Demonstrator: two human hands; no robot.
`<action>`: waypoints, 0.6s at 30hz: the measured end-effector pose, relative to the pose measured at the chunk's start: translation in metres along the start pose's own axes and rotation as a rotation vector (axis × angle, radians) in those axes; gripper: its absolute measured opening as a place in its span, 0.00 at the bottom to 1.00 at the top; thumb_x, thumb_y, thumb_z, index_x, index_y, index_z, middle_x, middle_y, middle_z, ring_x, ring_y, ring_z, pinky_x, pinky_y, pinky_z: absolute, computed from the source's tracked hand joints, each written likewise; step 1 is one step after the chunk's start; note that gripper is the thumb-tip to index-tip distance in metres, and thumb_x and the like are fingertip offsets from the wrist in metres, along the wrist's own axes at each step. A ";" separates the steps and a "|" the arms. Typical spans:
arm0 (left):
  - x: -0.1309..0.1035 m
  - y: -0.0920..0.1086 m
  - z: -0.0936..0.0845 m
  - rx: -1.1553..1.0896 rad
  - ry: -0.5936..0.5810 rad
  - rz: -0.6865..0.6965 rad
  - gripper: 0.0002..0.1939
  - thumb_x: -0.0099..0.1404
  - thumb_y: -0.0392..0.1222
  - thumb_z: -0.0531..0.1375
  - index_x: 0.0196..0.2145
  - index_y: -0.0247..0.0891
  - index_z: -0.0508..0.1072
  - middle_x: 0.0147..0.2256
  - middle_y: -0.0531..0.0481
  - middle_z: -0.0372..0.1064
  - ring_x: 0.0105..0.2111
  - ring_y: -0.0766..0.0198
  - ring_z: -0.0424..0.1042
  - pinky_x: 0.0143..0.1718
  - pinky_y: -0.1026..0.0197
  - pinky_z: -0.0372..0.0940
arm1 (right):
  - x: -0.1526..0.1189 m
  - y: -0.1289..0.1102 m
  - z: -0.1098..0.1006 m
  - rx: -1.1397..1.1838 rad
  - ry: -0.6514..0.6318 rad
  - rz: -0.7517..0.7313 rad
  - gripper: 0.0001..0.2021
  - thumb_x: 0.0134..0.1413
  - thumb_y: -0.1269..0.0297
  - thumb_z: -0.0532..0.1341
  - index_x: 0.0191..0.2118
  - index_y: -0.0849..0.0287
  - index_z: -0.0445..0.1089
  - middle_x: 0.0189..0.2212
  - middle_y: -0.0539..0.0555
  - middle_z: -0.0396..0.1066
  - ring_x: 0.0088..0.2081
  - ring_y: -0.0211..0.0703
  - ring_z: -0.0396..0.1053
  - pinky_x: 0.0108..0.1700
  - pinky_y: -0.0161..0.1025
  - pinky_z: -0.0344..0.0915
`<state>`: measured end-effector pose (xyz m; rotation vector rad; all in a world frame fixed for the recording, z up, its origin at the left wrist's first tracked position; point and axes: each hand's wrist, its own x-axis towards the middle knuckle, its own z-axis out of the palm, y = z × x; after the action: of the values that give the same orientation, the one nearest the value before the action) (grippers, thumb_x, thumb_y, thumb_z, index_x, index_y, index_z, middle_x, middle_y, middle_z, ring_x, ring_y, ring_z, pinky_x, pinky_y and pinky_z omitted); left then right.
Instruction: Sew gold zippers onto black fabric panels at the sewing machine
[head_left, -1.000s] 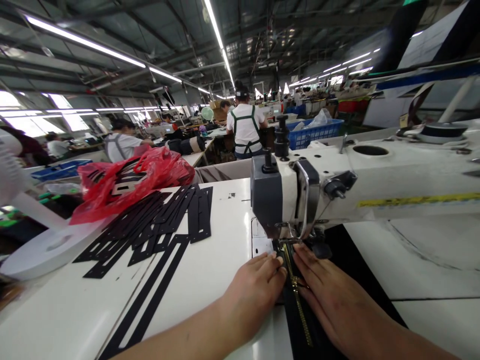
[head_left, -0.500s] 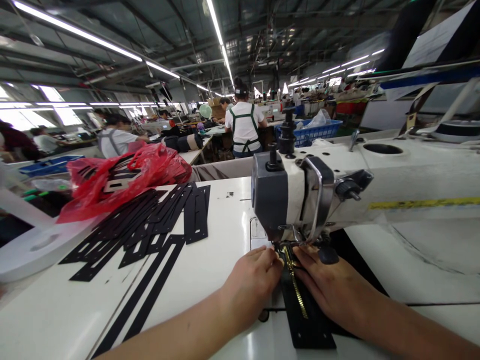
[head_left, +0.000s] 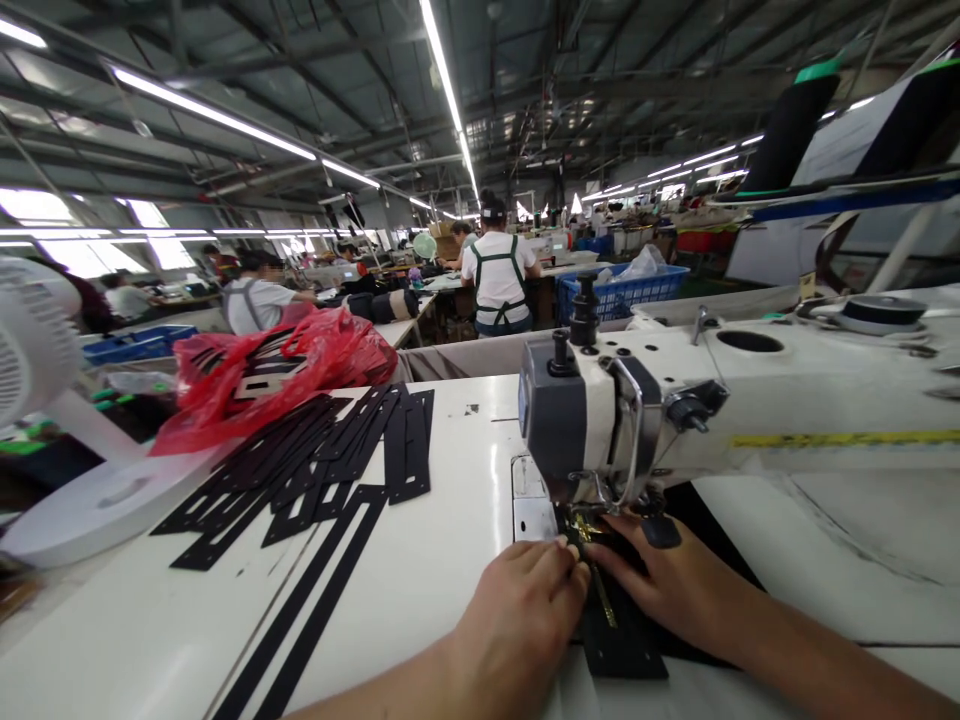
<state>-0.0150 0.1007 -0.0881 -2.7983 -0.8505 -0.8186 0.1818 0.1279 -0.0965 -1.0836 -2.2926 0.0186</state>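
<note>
Under the head of the white and grey sewing machine (head_left: pixel 555 420) lies a black strip (head_left: pixel 624 655) with a gold-toothed zipper (head_left: pixel 604 600) along its middle. My left hand (head_left: pixel 525 600) is closed at the strip's left edge, thumb and fingers pinched together close to the needle area. From the other side my right hand (head_left: pixel 667 575) lies flat, fingers stretched over the strip and thumb pointing at the zipper. Its fingertips are partly hidden beneath the machine head. A larger black piece (head_left: pixel 709 540) spreads under and behind my right hand.
Left on the white table (head_left: pixel 450 600) lie a pile of black slotted strips (head_left: pixel 300 465) and a red plastic bag (head_left: pixel 285 365). A white fan (head_left: pixel 112 500) stands at the far left. Beyond the table are a blue basket (head_left: pixel 622 292) and several people at work.
The view has tilted up and shifted left. My left hand has come nearer to my right thumb, covering more of the zipper. The strip has moved slightly further under the machine.
</note>
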 end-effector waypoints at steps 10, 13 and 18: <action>-0.001 0.000 0.008 0.040 0.036 0.005 0.14 0.70 0.33 0.46 0.39 0.28 0.70 0.35 0.41 0.72 0.38 0.56 0.73 0.40 0.55 0.72 | -0.003 -0.001 0.009 -0.027 0.100 0.043 0.12 0.59 0.66 0.50 0.35 0.58 0.70 0.33 0.55 0.75 0.34 0.44 0.73 0.37 0.38 0.70; 0.000 0.000 0.005 0.030 0.017 -0.002 0.14 0.71 0.33 0.45 0.39 0.28 0.70 0.35 0.41 0.72 0.38 0.56 0.73 0.40 0.55 0.71 | -0.001 -0.001 0.009 -0.044 0.105 0.056 0.12 0.58 0.66 0.50 0.33 0.58 0.71 0.32 0.55 0.75 0.33 0.44 0.73 0.35 0.38 0.70; 0.003 -0.001 0.005 0.033 -0.042 -0.006 0.13 0.71 0.36 0.46 0.42 0.30 0.69 0.33 0.44 0.70 0.35 0.58 0.71 0.38 0.54 0.71 | 0.004 -0.005 0.007 -0.099 0.101 0.093 0.10 0.56 0.68 0.52 0.31 0.58 0.71 0.30 0.54 0.75 0.31 0.44 0.73 0.34 0.38 0.70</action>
<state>-0.0112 0.1044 -0.0910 -2.7957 -0.8711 -0.7418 0.1728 0.1291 -0.0993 -1.2129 -2.1713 -0.1110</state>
